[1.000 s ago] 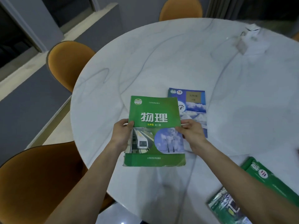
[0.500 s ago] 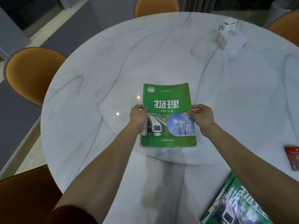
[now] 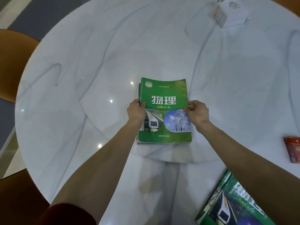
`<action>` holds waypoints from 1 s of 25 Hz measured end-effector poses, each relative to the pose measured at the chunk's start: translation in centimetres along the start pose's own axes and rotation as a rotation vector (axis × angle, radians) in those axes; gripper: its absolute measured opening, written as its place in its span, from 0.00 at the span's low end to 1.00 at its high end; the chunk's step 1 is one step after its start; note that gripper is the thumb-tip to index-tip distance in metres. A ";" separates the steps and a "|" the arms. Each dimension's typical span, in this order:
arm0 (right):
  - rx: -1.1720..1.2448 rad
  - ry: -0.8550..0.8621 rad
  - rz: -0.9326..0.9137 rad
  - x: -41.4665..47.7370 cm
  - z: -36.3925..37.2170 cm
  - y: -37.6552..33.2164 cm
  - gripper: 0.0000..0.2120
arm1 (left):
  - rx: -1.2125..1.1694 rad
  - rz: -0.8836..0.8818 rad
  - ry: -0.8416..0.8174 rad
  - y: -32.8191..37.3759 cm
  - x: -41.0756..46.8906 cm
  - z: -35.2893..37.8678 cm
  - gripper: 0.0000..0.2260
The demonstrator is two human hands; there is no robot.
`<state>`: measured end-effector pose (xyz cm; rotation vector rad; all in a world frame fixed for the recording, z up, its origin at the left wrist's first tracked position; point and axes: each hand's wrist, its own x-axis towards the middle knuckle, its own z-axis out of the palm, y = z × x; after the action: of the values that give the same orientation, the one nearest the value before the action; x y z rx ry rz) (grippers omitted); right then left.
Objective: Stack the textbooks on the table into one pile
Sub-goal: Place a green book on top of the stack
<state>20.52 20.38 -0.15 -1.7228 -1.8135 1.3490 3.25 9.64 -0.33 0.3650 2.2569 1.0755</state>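
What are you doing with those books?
A person is piling up textbooks on a round white marble table. The left hand and right hand grip the side edges of a green physics textbook, which lies on top of a blue book whose edge just peeks out beneath. More green textbooks wait at the near right corner. A red packet and a white box sit off to the right.

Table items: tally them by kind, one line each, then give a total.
Green physics textbooks: 2, one held at its side edges, one at the near right edge
Blue book showing only as edges under the held one: 1
Red flat pack: 1
White box: 1
Total: 5
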 end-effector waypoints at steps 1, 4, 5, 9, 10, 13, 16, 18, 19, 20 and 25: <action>-0.014 0.006 -0.020 0.0 0.1 0.1 0.12 | 0.055 0.026 0.018 -0.2 -0.1 0.1 0.12; -0.080 0.019 -0.079 -0.2 0.4 0.2 0.11 | 0.226 0.081 0.075 -0.8 -0.7 0.8 0.11; -0.099 0.019 -0.085 -0.2 0.5 0.2 0.11 | 0.292 0.091 0.095 -0.9 -0.9 0.9 0.11; -0.107 0.013 -0.074 -0.2 1.0 0.1 0.11 | 0.389 0.099 0.071 -1.6 -0.3 0.7 0.11; -0.110 0.017 -0.075 -0.1 1.1 0.2 0.11 | 0.368 0.094 0.048 -1.7 0.0 0.6 0.11; -0.120 0.016 -0.078 0.0 1.1 0.1 0.12 | 0.350 0.082 0.014 -1.8 0.3 0.3 0.11; -0.195 0.008 -0.083 0.0 1.1 0.0 0.11 | 0.376 0.103 -0.003 -1.6 0.4 0.2 0.12; -0.245 0.005 -0.087 0.1 1.0 -0.1 0.10 | 0.390 0.115 -0.014 -1.6 0.3 0.1 0.12; -0.259 0.002 -0.082 0.2 1.0 -0.2 0.10 | 0.396 0.111 -0.015 -1.5 0.2 0.1 0.12; -0.268 -0.004 -0.076 0.2 0.9 -0.2 0.10 | 0.404 0.105 -0.016 -1.4 0.1 0.1 0.12; -0.276 -0.024 -0.074 0.2 0.8 -0.5 0.11 | 0.469 0.084 -0.065 -1.3 -0.3 -0.1 0.13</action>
<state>19.57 20.33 -0.20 -1.7548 -2.1391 1.1383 3.45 8.59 -1.14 0.6801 2.4381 0.5502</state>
